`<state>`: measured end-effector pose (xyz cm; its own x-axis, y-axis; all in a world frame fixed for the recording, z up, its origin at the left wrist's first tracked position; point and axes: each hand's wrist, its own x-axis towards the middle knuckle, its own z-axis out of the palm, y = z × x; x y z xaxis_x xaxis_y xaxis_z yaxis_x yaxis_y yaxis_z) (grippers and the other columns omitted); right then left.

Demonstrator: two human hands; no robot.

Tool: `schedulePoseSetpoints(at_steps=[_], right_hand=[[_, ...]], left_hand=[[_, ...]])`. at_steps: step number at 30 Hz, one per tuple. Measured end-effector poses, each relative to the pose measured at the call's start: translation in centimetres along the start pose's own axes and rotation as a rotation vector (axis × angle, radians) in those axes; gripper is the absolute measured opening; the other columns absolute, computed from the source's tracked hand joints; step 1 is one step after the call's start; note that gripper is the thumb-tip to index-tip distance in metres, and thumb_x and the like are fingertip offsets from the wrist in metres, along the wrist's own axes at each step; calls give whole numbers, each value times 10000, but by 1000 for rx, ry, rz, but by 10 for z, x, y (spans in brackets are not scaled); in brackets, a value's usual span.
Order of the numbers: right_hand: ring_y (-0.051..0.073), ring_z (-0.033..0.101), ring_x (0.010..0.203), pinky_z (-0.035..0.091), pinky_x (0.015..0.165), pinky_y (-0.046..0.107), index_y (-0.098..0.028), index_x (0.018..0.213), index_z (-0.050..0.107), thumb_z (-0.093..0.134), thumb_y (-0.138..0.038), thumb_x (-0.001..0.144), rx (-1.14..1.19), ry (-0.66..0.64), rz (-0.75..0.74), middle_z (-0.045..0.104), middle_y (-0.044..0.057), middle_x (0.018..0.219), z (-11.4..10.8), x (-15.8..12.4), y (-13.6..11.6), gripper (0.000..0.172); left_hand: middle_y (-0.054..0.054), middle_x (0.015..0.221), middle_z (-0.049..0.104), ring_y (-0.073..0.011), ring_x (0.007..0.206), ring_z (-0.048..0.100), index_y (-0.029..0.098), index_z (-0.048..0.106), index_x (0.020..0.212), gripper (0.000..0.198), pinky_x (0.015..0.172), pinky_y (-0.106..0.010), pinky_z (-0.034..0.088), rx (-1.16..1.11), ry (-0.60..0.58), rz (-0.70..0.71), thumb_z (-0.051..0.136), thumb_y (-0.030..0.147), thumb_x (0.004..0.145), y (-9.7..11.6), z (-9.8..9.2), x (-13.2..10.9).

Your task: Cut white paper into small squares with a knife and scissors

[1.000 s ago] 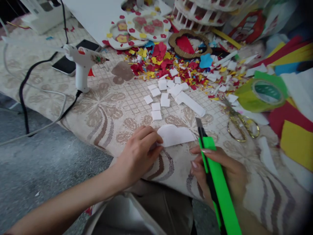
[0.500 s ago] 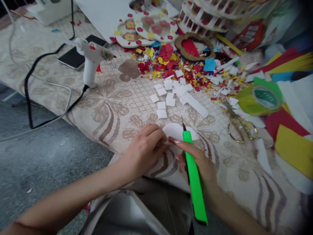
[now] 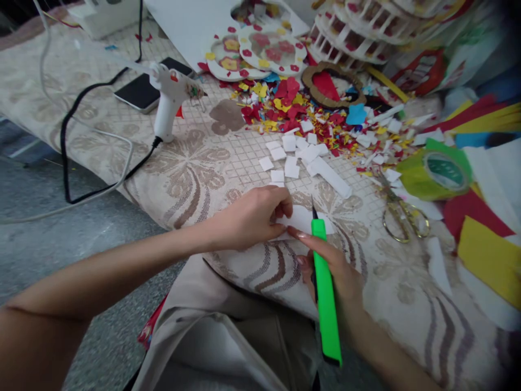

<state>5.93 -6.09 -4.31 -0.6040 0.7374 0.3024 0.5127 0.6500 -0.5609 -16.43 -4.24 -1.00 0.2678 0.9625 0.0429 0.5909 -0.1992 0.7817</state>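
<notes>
A curved white piece of thin sheet (image 3: 303, 218) lies at the table's near edge, partly hidden by my hands. Curled over its left end, my left hand (image 3: 258, 214) has thumb and fingers closed on its edge, though the exact grip is hidden. My right hand (image 3: 340, 266) is wrapped round a green utility knife (image 3: 326, 298), its thin blade pointing away from me above the sheet. The right index fingertip touches the sheet near my left thumb. Just beyond lie several small white squares (image 3: 291, 166) and a white strip (image 3: 332, 178).
A white glue gun (image 3: 166, 111) stands at left, its black cord hanging over the table edge. Coloured scraps (image 3: 293, 103) are heaped at the back. Gold-handled scissors (image 3: 401, 214) and green tape (image 3: 437, 171) lie at right, beside coloured sheets (image 3: 490, 258).
My left hand has shifted up and right, its wrist and forearm raised, and now covers part of the nearest squares. The view has shifted slightly. My right hand still holds the knife.
</notes>
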Motion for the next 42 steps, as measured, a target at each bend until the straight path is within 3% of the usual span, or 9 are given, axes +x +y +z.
schedulePoseSetpoints(at_steps=[4, 7, 10, 12, 19, 23, 28, 32, 42], right_hand=[[226, 720, 876, 607, 704, 334, -375, 1286, 548, 555, -216, 889, 48, 18, 42, 709, -16, 1095, 2, -1, 1, 427], [188, 703, 720, 588, 630, 325, -335, 1272, 554, 572, -257, 899, 186, 47, 99, 709, 22, 1083, 4, 1, -2, 382], [115, 562, 478, 496, 434, 277, -289, 1255, 539, 555, -392, 919, 391, 193, 83, 704, 61, 1046, 1, -3, -5, 352], [119, 516, 469, 459, 395, 273, -251, 1209, 566, 573, -482, 888, 417, 284, 42, 687, 59, 931, -6, -10, -6, 396], [171, 678, 674, 565, 535, 246, -230, 1177, 573, 587, -225, 847, 20, -2, -197, 672, 43, 865, -17, -34, -13, 331], [204, 710, 725, 591, 582, 275, -253, 1154, 592, 565, -246, 873, -95, 19, -179, 705, 55, 900, -1, -33, -20, 282], [203, 708, 850, 589, 692, 285, -281, 1330, 476, 577, -188, 867, -171, 38, -231, 689, 54, 991, 9, -30, -24, 483], [192, 705, 794, 568, 657, 260, -240, 1323, 497, 602, -169, 855, -267, 120, -293, 684, 62, 957, 10, -27, -27, 484], [186, 692, 706, 539, 559, 253, -232, 1339, 473, 588, -150, 864, -299, 97, -325, 681, 50, 872, 17, -22, -24, 495]], left_hand=[[20, 737, 583, -93, 624, 512, 156, 594, 834, 145, 556, -207, 366, 21, -87, -21, 662, 158, 705, -2, -3, 9], [20, 731, 584, -99, 623, 510, 159, 597, 837, 168, 543, -210, 352, 32, -148, -32, 662, 156, 682, -3, -6, 14], [17, 747, 592, -109, 642, 522, 161, 599, 847, 209, 540, -214, 350, 48, -204, -50, 648, 123, 647, -3, -8, 19], [15, 755, 600, -114, 653, 531, 160, 600, 853, 227, 546, -217, 356, 51, -244, -61, 641, 110, 636, -3, -9, 22], [18, 744, 596, -106, 656, 537, 152, 605, 830, 245, 567, -209, 379, 56, -301, -127, 681, 105, 602, 0, -10, 31], [17, 751, 600, -109, 668, 538, 156, 622, 836, 268, 580, -210, 389, 84, -321, -199, 704, 126, 583, 6, -11, 36], [3, 810, 629, -128, 713, 550, 146, 650, 889, 311, 615, -231, 396, 132, -372, -277, 713, 148, 585, 15, -14, 39], [4, 803, 627, -130, 706, 543, 156, 646, 837, 269, 603, -230, 386, 119, -378, -295, 717, 136, 579, 16, -14, 41], [-15, 757, 594, -150, 710, 518, 136, 650, 817, 221, 581, -245, 369, 162, -409, -249, 671, 167, 599, 18, -17, 41]])
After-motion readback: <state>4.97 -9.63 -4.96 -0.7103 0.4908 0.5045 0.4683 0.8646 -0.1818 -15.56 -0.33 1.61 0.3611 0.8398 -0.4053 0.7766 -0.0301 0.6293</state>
